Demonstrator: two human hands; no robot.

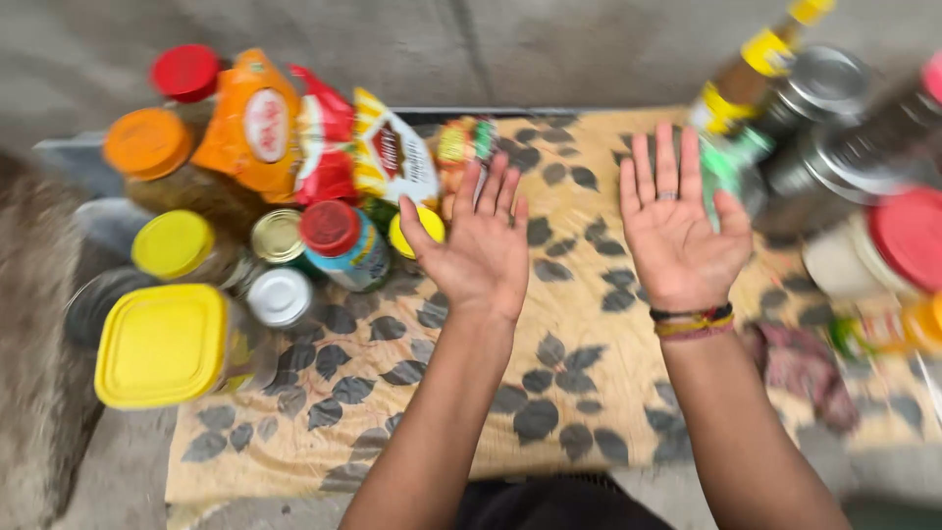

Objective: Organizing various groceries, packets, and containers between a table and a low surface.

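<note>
Both hands, left hand (pixel 478 250) and right hand (pixel 679 228), grip released, hover beside lidded jars (pixel 167 344).

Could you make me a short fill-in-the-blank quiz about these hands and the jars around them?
1. Both hands, left hand and right hand, are open and hold ____.
2. The square jar at the left has a ____ lid.
3. The cloth under the hands is printed with dark ____.
4. The right hand wears a ____ on one finger.

Missing words: nothing; yellow; leaves; ring
</note>
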